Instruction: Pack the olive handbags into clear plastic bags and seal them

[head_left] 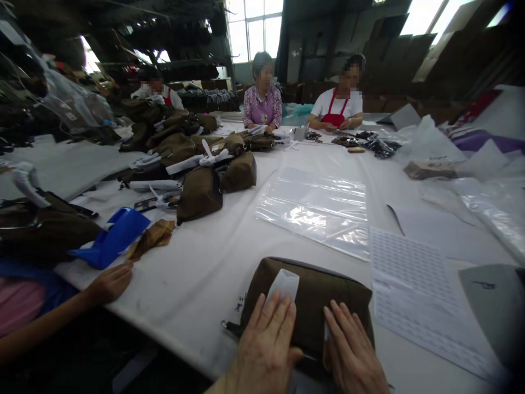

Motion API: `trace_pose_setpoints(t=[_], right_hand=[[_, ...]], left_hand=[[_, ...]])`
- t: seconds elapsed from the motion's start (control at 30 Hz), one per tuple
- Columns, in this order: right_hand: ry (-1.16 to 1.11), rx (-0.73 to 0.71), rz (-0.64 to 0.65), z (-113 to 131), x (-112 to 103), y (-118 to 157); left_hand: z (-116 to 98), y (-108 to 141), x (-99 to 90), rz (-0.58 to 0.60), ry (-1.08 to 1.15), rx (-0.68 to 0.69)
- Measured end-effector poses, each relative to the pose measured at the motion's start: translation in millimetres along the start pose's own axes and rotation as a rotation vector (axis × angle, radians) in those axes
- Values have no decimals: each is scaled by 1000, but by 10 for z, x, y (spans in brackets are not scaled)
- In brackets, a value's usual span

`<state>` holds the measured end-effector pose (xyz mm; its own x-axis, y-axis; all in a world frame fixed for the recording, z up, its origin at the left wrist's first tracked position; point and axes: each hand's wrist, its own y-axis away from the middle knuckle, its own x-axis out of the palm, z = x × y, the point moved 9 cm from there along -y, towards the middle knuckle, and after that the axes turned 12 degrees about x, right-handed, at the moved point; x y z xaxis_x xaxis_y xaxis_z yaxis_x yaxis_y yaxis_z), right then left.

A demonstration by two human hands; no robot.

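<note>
A dark olive-brown bag point(314, 290) lies on the white table point(197, 279) right in front of me. My left hand point(270, 339) rests flat on its left part, fingertips over a white paper piece point(286, 283). On the bag's right part lies my right hand point(353, 347), fingers stretched out, with a bit of something white showing beside its fingers. Neither hand is closed round anything. A small metal ring point(223, 324) shows at the bag's left end.
Clear plastic bags point(315, 208) lie beyond the bag, printed sheets point(426, 301) to the right. More brown bags point(199, 194) and a blue item point(112, 235) are on the left, near another person's hand point(110, 282). Several people are around the table.
</note>
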<state>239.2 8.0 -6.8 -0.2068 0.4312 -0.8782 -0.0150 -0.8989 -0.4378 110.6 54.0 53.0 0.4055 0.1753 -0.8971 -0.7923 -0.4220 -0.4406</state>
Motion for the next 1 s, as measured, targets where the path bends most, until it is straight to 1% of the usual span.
trace_pose_setpoints(t=[0.07, 0.1, 0.2, 0.3, 0.37, 0.47, 0.57, 0.67, 0.77, 0.87, 0.93, 1.0], right_hand=[[75, -5, -31, 38, 77, -3], [102, -3, -36, 52, 102, -31], [139, -1, -8, 79, 139, -209], [152, -9, 42, 82, 212, -430], [162, -17, 71, 80, 321, -540], [176, -15, 108, 67, 519, -619], [194, 9, 140, 40, 639, -629], [210, 28, 182, 24, 677, -609], [196, 70, 200, -5, 672, -593], [168, 116, 197, -30, 641, -588], [164, 110, 203, -5, 603, -585], [169, 116, 204, 20, 529, -585]], left_hand=[[-54, 9, 120, 91, -80, 69], [-40, -3, 195, 145, -88, 76], [89, -126, 382, 275, -35, 50], [223, -290, 543, 309, 37, 50], [332, -332, 695, 304, 57, 32], [463, -305, 949, 298, 63, 6], [495, -266, 1130, 342, 91, 4], [478, -261, 1163, 341, 86, 2], [470, -259, 1116, 251, 78, -1], [466, -232, 1061, 180, 133, 33], [492, -202, 982, 144, 202, 47], [567, -159, 823, 61, 276, 15]])
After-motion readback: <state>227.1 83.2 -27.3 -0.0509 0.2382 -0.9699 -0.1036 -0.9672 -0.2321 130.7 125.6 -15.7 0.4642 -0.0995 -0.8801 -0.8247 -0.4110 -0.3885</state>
